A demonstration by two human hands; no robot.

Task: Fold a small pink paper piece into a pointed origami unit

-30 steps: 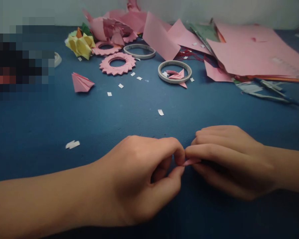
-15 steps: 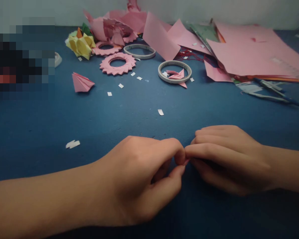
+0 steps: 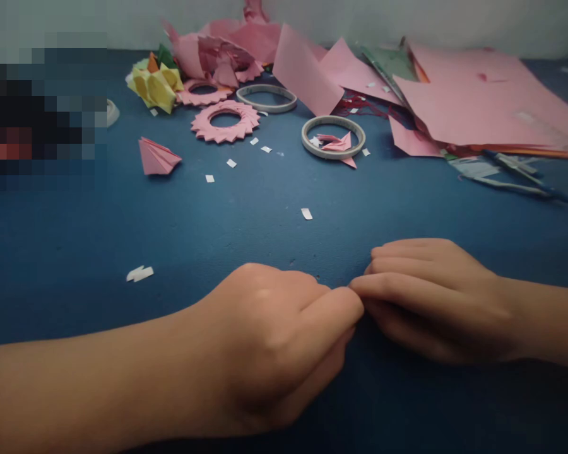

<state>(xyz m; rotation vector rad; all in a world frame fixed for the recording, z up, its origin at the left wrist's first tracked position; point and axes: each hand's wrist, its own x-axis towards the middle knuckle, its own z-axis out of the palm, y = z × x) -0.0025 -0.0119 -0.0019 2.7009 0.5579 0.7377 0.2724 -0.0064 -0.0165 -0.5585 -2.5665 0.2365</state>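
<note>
My left hand (image 3: 284,343) is closed low in the middle of the head view, its index finger curled over the thumb. My right hand (image 3: 438,302) meets it from the right, fingers bent and pressed together, its index fingertip touching the left index finger. Whatever the fingertips hold between them is hidden. Beyond the hands, a small white paper scrap (image 3: 307,214) lies on the blue table (image 3: 246,217). Farther left sits a folded pink paper piece (image 3: 158,157). A roll of tape (image 3: 307,144) surrounds part of another folded pink piece (image 3: 337,142).
Toward the back stand pink pleated paper rings (image 3: 199,123), a second tape roll (image 3: 291,104), a yellow paper flower (image 3: 156,85) and pink paper sheets (image 3: 483,104). A blue-and-grey pen-like tool (image 3: 520,170) lies at right. White scraps (image 3: 140,273) rest at left.
My left index finger has folded down over the thumb, closing the gap between them, and the knuckles have rolled forward. My right hand has hardly moved.
</note>
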